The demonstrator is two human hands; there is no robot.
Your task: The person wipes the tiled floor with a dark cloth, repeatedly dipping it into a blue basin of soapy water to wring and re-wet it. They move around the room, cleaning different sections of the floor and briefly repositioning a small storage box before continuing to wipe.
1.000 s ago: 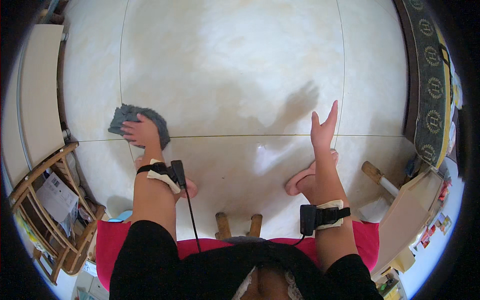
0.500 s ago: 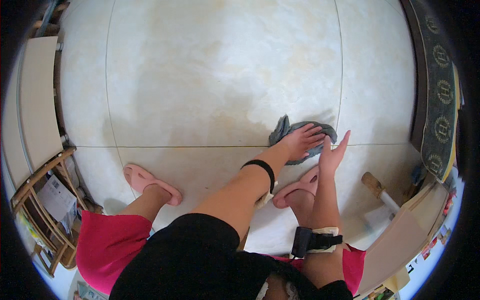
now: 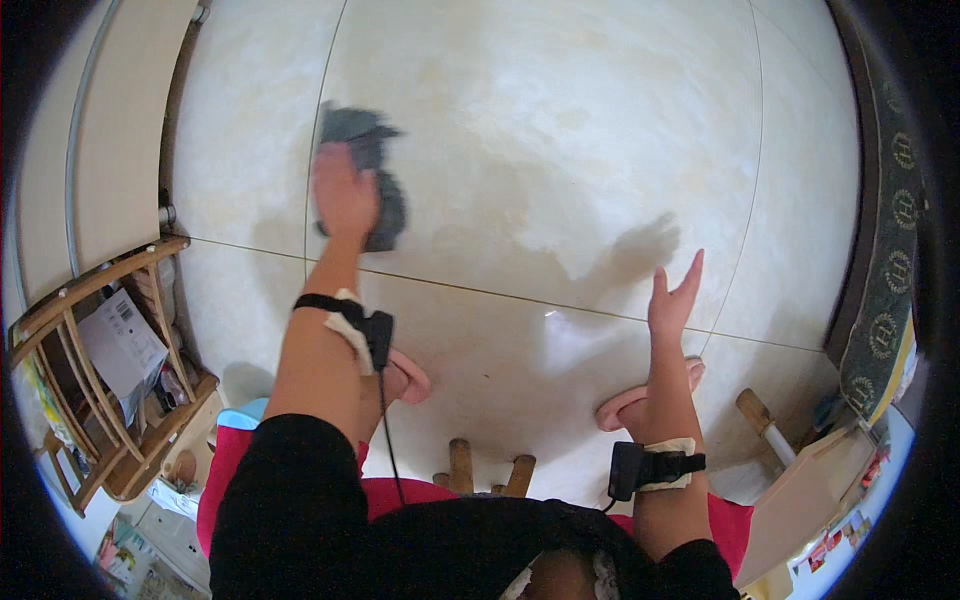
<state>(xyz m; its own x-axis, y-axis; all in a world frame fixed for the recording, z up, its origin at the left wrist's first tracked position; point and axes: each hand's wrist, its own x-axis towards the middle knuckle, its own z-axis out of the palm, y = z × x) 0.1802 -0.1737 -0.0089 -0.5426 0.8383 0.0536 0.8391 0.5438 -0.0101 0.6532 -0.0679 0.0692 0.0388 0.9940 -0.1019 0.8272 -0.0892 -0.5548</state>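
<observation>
On the tiled floor (image 3: 520, 150), at the left, lies a dark grey cloth (image 3: 383, 215), crumpled and smeared by motion. My left hand (image 3: 345, 195) is on top of it, palm down, with its fingers blurred and gripping the cloth against the floor. Well to the right, my right hand (image 3: 674, 302) is held up above the floor near my right foot. It is empty, with thumb and fingers spread apart, and its shadow falls on the tiles. Each forearm wears a black strap with a small black box.
A wooden rack (image 3: 100, 370) holding papers stands at the left, below a pale panel (image 3: 130, 130). Dark patterned fabric (image 3: 890, 270) hangs along the right edge. A wooden leg (image 3: 757, 412) rises nearby. My feet wear pink slippers (image 3: 625, 408); wooden stool legs (image 3: 460, 465) show between my legs.
My left hand has swept the grey cloth from the right, beside my right hand, across to the far left. The right hand stays spread near my right foot. The view has shifted.
</observation>
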